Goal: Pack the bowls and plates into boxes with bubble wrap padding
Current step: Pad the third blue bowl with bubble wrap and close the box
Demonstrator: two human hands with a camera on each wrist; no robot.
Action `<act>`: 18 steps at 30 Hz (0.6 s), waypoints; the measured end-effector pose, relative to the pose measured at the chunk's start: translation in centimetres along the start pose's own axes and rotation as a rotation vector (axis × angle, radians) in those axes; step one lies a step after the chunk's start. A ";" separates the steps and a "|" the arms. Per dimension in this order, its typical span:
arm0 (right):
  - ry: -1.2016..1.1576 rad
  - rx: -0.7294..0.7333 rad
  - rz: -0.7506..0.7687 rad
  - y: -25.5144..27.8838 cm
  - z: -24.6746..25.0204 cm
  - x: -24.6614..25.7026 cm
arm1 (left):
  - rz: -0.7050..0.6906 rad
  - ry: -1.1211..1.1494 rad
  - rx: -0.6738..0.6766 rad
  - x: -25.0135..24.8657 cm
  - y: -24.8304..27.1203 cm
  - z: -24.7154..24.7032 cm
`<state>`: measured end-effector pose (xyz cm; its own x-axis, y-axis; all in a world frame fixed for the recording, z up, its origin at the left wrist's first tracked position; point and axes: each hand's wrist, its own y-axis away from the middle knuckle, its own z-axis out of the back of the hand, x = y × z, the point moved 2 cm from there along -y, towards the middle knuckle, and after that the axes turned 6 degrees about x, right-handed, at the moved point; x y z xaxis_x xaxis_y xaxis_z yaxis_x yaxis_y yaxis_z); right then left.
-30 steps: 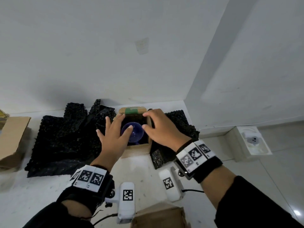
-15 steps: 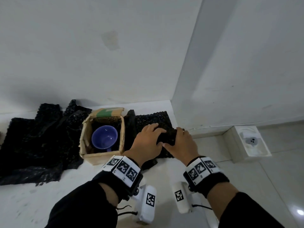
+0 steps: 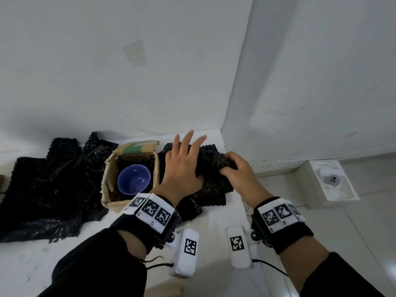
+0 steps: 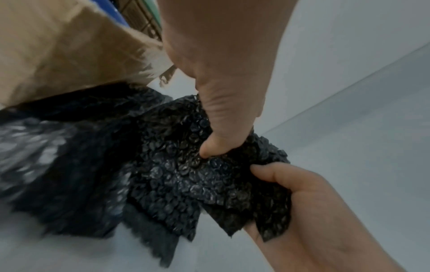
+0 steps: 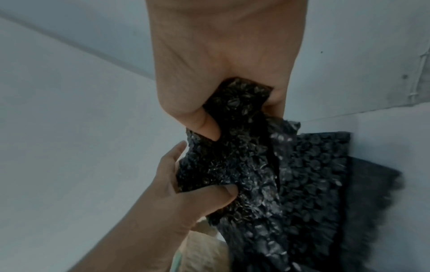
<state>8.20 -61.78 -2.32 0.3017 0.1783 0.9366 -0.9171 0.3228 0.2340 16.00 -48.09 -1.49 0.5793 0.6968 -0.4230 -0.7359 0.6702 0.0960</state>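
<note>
On the white worktop (image 3: 214, 219) a small open cardboard box (image 3: 107, 185) holds a blue ceramic bowl (image 3: 134, 182), upright, with dark padding around it inside the box. Just to the right of the box lies a folded sheet of black bubble wrap (image 3: 211, 185) — both hands are on it. The left hand (image 3: 182, 168) has its thumb pressed into the sheet while the other fingers (image 3: 188, 138) stand straight and spread above it; the left wrist view shows that thumb pinning the wrap against the palm side. The right hand (image 3: 237, 170) has its fingers curled tight, clamped on a bunched edge of the same sheet. A larger crumpled spread of black bubble wrap (image 3: 49, 185) lies left of the box, touching it. A white foam block (image 3: 327, 181) sits on the floor, well apart.
</note>
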 end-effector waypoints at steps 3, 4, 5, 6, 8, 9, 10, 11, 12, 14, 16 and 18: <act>-0.122 0.025 0.012 0.1 0.1 2.0 | -0.075 0.165 -0.115 0.4 0.3 2.5; -0.150 0.028 0.023 0.1 0.0 2.6 | -0.094 0.245 -0.147 0.7 0.6 3.4; -0.171 0.033 0.036 0.1 -0.2 3.3 | -0.099 0.322 -0.170 1.1 0.9 4.3; -0.193 0.040 0.056 0.1 -0.6 4.0 | -0.090 0.396 -0.186 1.6 1.4 5.1; -0.232 0.059 0.114 0.2 -1.7 5.3 | -0.060 0.555 -0.221 2.9 2.4 6.8; -0.250 0.076 0.146 0.3 -2.4 6.0 | -0.048 0.605 -0.244 3.8 2.9 7.6; -0.261 0.102 0.180 0.4 -3.2 6.6 | -0.043 0.617 -0.270 4.7 3.3 8.4; -0.252 0.130 0.216 0.5 -4.1 7.2 | -0.039 0.618 -0.291 5.7 3.8 9.1; -0.220 0.151 0.256 0.5 -5.1 7.8 | -0.035 0.627 -0.308 6.8 4.2 9.8; -0.116 0.162 0.332 0.2 -7.1 8.7 | -0.018 0.638 -0.324 9.0 4.9 10.8; 0.013 0.150 0.368 -0.3 -9.1 8.9 | 0.000 0.596 -0.329 11.2 5.6 11.4; 0.137 0.149 0.362 -0.8 -10.9 8.6 | 0.015 0.531 -0.293 13.1 6.4 11.3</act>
<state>14.34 -50.37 2.68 -0.0243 0.3809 0.9243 -0.9950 0.0805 -0.0594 22.84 -31.84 3.77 0.3693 0.4323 -0.8226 -0.8522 0.5105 -0.1142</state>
